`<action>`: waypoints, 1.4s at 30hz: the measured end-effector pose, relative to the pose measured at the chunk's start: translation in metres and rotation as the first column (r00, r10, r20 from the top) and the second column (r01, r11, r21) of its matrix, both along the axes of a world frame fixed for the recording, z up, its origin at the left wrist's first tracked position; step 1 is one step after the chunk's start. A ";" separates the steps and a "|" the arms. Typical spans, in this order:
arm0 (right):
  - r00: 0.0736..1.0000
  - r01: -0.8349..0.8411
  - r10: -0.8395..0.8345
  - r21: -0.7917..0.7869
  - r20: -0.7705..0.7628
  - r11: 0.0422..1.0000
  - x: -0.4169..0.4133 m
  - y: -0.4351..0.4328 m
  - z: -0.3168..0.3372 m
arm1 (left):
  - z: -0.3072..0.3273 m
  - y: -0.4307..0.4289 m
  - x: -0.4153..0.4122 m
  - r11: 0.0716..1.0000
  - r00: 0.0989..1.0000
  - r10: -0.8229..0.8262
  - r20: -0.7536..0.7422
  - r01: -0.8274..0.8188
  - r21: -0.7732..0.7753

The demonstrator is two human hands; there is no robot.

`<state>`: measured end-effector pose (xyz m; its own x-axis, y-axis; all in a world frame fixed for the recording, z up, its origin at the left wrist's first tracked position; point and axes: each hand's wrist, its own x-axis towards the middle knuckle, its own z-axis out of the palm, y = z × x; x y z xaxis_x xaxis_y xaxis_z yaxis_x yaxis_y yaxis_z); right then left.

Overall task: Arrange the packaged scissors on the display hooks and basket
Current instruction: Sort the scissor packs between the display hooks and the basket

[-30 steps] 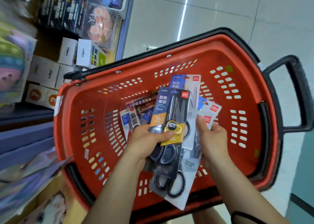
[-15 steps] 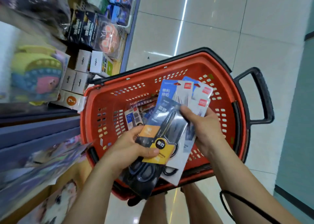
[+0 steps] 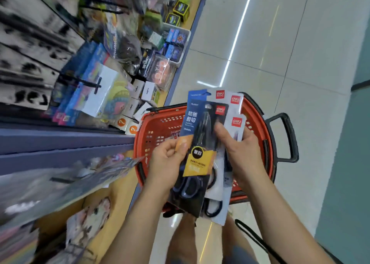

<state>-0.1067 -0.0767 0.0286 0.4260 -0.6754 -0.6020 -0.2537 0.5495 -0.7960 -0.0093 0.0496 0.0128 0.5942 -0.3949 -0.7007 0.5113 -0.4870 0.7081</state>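
Shop aisle: shelving [image 3: 60, 139] now fills 9 o'clock as the view swings off the red basket [image 3: 258, 111]. Stack of scissor packs [image 3: 200, 143] sits at centre, above the basket. Left hand [image 3: 166, 159] pinches the front one; right hand [image 3: 244, 153] grips those behind. Hanging looks next.

Left: blue-edged shelf [image 3: 60, 141] of blurred boxed goods. Small white boxes [image 3: 148, 91] mid-shelf, black-and-yellow cubes [image 3: 180, 8] far. Right: glossy tiled floor [image 3: 300, 43] with a light streak [image 3: 238, 35], then a teal wall [image 3: 350, 163].
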 end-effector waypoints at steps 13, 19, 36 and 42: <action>0.933 -0.267 0.284 -0.103 0.221 0.958 0.013 -0.013 0.225 | 0.245 -0.013 -0.028 0.883 0.807 0.469 0.358 -0.418 -0.215; 0.822 -0.363 0.437 -0.254 0.366 0.896 0.002 0.021 0.321 | 0.346 0.025 -0.044 0.770 0.621 0.635 0.459 -0.552 -0.319; 0.249 -0.663 0.909 -0.626 0.333 0.411 -0.018 0.212 0.432 | 0.443 0.240 -0.137 0.321 0.003 0.890 0.455 -0.713 -0.623; -0.034 -0.756 0.954 -0.632 0.297 0.170 -0.059 0.306 0.440 | 0.456 0.328 -0.194 0.212 -0.145 0.883 0.447 -0.726 -0.655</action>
